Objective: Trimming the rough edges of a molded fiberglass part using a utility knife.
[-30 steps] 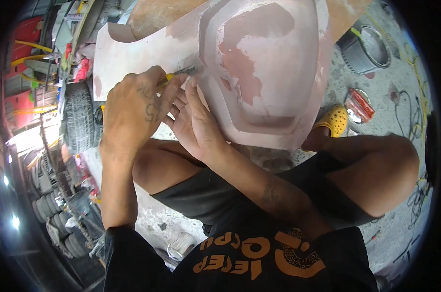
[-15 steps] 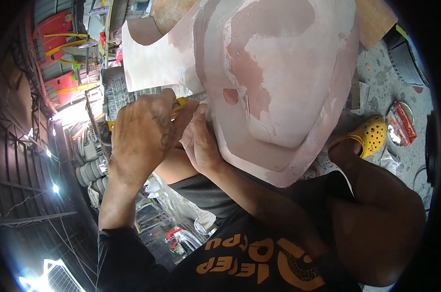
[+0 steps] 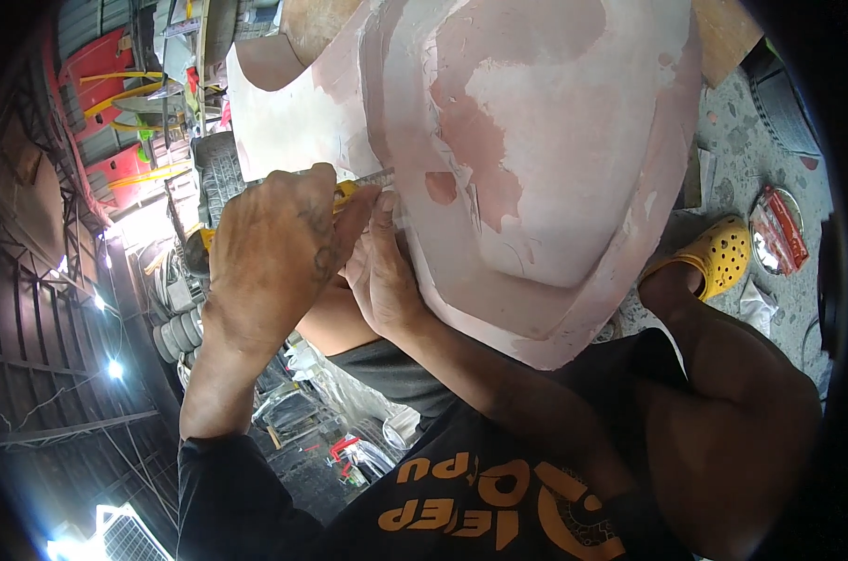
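Hands (image 3: 276, 251) close together (left palm-down)

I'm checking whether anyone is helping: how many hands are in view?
2: the left hand around the yellow utility knife, and the right hand beside it, at the edge of the pinkish panel. No other hand shows.

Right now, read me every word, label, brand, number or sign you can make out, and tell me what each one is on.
Black shirt: large orange lettering across the front; I won't repeat its wording.
Left hand: dark marks on the back, too blurred to read.
Red packet: any print is too small to read.
Yellow tool in the left hand: no readable text.
Pale panel: no readable words.
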The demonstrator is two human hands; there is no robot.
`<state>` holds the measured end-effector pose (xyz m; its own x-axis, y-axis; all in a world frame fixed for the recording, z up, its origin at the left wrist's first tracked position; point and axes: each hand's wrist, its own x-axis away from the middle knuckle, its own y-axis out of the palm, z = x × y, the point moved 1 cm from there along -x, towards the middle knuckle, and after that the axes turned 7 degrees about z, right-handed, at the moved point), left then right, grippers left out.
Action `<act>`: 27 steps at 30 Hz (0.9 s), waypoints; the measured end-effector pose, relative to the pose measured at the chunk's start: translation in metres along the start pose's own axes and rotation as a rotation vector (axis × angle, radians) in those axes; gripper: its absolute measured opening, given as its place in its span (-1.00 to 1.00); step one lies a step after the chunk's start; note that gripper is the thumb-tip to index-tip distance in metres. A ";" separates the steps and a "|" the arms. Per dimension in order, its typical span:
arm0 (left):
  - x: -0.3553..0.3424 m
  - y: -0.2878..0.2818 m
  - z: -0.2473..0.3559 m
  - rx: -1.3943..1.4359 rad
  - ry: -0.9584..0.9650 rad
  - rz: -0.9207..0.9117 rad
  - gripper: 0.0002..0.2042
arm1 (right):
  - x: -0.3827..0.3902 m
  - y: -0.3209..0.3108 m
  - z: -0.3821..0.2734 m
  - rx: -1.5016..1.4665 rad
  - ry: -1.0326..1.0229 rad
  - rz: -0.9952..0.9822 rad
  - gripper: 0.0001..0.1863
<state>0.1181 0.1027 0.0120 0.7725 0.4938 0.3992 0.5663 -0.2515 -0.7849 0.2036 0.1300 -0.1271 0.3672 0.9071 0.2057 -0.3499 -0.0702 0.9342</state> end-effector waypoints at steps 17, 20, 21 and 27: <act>-0.005 0.004 -0.006 -0.038 0.088 0.049 -0.55 | -0.001 0.017 0.000 -0.002 -0.003 0.132 -0.11; -0.005 0.005 -0.006 -0.060 0.116 0.081 -0.56 | 0.000 0.021 0.000 -0.047 0.023 0.143 -0.08; -0.005 0.003 -0.003 -0.098 0.144 0.081 -0.56 | 0.000 0.023 -0.001 -0.053 0.029 0.154 -0.07; -0.007 0.002 -0.002 -0.123 0.164 0.076 -0.55 | -0.001 0.023 -0.002 -0.047 0.041 0.137 -0.04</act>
<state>0.1142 0.0966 0.0089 0.8450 0.3297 0.4210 0.5277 -0.3873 -0.7560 0.1930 0.1283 -0.1062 0.2785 0.9065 0.3174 -0.4344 -0.1759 0.8834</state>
